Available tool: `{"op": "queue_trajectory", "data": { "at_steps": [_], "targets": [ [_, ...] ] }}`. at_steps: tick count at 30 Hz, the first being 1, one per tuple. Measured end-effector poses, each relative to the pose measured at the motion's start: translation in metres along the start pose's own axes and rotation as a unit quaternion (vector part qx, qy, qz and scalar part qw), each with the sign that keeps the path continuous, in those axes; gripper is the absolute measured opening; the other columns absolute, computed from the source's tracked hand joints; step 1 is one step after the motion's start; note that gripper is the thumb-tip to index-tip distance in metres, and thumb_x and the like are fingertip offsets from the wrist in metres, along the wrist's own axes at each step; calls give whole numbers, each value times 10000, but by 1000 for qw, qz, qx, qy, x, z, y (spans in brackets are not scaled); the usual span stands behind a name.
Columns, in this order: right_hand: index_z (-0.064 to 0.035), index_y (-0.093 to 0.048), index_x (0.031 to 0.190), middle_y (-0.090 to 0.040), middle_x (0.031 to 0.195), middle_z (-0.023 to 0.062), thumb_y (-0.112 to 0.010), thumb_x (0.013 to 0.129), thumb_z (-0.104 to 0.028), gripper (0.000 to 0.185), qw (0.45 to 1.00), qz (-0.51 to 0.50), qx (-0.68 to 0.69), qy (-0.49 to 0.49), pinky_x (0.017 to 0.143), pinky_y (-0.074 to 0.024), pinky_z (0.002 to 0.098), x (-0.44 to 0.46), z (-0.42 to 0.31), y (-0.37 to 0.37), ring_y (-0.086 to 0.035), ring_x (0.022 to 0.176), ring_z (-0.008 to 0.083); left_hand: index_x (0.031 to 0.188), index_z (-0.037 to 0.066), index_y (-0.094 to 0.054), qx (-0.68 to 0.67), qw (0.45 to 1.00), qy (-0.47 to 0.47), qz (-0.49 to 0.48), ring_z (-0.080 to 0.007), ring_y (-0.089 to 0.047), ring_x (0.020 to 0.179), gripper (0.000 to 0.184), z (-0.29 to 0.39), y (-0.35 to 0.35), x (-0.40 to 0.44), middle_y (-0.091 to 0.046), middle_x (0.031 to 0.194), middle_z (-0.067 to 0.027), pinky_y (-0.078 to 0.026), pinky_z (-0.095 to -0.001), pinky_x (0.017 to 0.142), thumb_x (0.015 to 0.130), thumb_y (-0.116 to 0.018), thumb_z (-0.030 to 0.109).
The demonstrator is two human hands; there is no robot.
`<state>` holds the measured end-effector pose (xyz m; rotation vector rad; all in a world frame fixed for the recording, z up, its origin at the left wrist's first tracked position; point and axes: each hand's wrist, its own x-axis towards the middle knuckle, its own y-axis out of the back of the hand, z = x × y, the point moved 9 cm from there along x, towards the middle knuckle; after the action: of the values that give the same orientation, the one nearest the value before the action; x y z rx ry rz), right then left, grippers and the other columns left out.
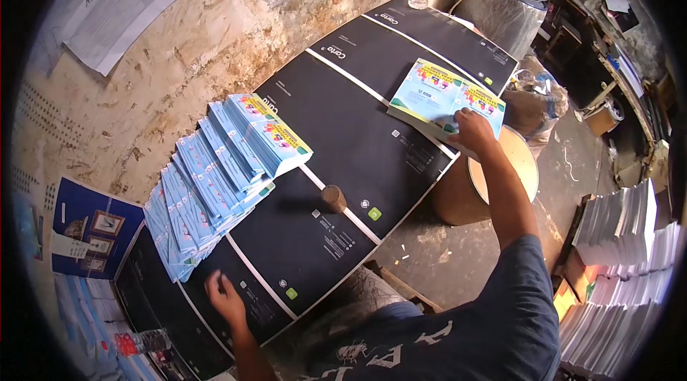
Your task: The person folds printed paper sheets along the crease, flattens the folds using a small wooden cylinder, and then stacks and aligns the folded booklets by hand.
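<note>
The work looked about part way along. On the left of the picture, lots of blue booklets (197, 191) lay in a long, leaning row on the black table top (343, 123), with bright covers showing at the end nearest the middle. That row looked neat enough to be the done part, but I could not tell if every bunch was finished. In the upper right, near the table's edge, sat a smaller pile (426, 95) with two bright covers side by side. It lay well apart from the row, so it seemed to be the part not yet done. The right hand (474, 129) touched its near side with bent fingers, but I could not tell if they gripped it or just pressed on it. The left hand (226, 299), low in the picture, was empty, its fingers loose and spread near the row's bottom end. A brown round block (333, 198) stood between the row and the pile
</note>
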<state>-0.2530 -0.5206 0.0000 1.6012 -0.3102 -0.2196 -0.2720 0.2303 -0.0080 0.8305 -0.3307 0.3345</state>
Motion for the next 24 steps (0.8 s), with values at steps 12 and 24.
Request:
{"op": "queue_trajectory", "data": {
  "at_steps": [12,24],
  "targets": [
    [-43,-702,1015,-705,1015,165,-840,712,-417,501,997,-75,17,31,858,-512,440,9,5,1,-663,976,356,1120,-12,-653,121,991,55,18,-377,-575,1154,235,-45,27,-81,-581,1214,-207,-456,-448,998,893,-609,29],
    [-54,-736,1008,-728,984,182,-809,722,-458,501,993,-93,-24,61,845,-529,464,15,0,4,-687,953,372,1061,18,-682,94,994,48,33,-403,-564,1157,211,-45,25,-85,-564,1259,-223,-452,-471,994,870,-593,20]
  ]
}}
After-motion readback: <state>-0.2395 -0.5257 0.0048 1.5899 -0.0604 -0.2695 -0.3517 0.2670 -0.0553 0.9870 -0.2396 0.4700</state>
